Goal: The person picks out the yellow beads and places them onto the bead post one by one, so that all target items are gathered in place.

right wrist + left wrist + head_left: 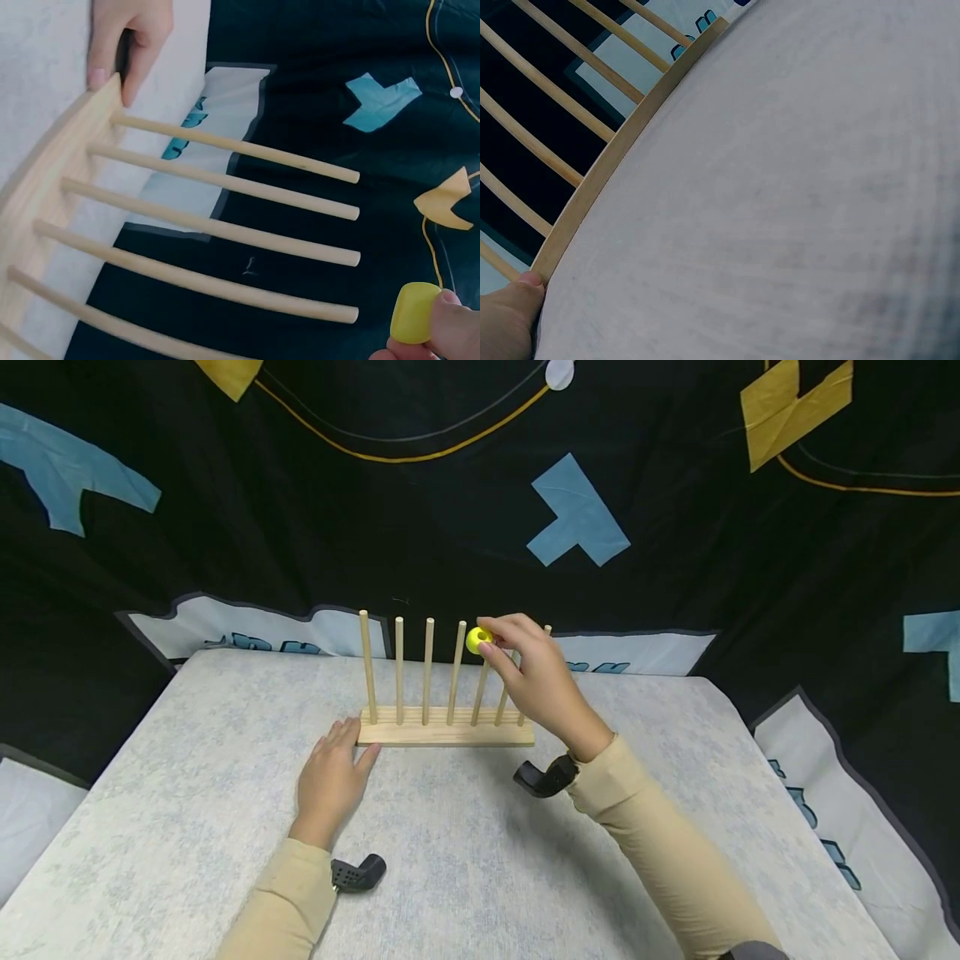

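Bead (475,641), yellow, sits pinched in R hand (543,673) nr tips of upright pegs (428,672), hole showing to head cam, R hand nearer tips than L hand (328,785), which grips L end of rack base (446,736)

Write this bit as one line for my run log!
right hand: pinches yellow bead, raised near wooden pegs | left hand: holds left end of wooden rack | beads on pegs: none seen

Head view looking forward and down, closer wrist views, all sharing pegged rack (447,735)
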The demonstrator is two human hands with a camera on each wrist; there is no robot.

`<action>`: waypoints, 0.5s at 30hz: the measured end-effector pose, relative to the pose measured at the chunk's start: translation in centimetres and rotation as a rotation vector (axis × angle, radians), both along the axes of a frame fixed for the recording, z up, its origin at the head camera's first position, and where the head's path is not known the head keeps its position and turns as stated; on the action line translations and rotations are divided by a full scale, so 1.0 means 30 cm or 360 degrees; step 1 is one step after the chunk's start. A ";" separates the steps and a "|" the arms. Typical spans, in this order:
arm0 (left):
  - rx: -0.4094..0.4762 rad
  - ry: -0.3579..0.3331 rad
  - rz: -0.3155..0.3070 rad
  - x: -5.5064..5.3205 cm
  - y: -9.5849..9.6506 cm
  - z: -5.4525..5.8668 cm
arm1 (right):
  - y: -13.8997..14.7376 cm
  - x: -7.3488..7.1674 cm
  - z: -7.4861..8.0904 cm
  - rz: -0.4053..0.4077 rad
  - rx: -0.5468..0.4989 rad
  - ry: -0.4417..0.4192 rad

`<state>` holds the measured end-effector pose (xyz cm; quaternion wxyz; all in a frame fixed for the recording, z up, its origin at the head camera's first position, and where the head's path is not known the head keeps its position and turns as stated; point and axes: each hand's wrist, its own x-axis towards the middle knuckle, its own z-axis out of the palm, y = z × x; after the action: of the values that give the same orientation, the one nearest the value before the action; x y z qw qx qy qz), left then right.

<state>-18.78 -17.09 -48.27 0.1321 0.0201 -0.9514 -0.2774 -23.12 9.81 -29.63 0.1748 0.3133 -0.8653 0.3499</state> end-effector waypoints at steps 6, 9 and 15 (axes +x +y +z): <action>0.0004 0.0007 0.0010 -0.003 -0.002 -0.003 | -0.050 -0.051 0.040 0.0075 0.0021 -0.0033; 0.0011 0.0012 0.0011 -0.002 -0.001 -0.002 | -0.073 -0.078 0.053 0.0099 0.0028 -0.0081; 0.0003 0.0013 0.0015 0.002 -0.002 -0.001 | -0.135 -0.134 0.075 0.0133 0.0028 -0.0173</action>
<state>-18.74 -17.14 -48.29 0.1372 0.0236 -0.9505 -0.2778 -27.15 5.75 -27.38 0.1101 0.3312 -0.8628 0.3657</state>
